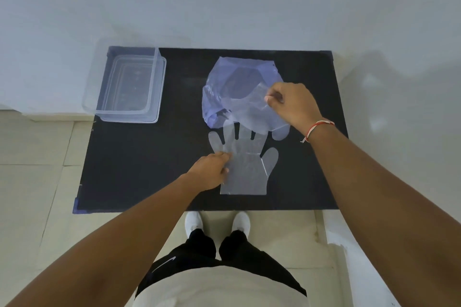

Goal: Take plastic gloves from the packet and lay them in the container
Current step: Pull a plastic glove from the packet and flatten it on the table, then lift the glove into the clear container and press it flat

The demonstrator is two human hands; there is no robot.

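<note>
step in hand looks like pulling gloves out of the packet, none in the container yet. left hand [208, 174] has fingers pressed down/pinched on the left edge of the flat clear gloves [245, 162] lying on the black mat [139, 164], glove fingers pointing away twd the packet [232, 87], fingertips tucked under its mouth. right hand [290, 104] pinches a thin clear sheet at the packet opening btwn thumb & fingers, lifted off the mat; can't tell if that's packet film or another glove. container [149, 97] sits well apart at the mat's far left corner, looks bare inside. next move prob: free the gloves fully from the packet, lift w/ left hand, carry left & lay flat. film is limp & clingy, so layers may stick or fold.
</note>
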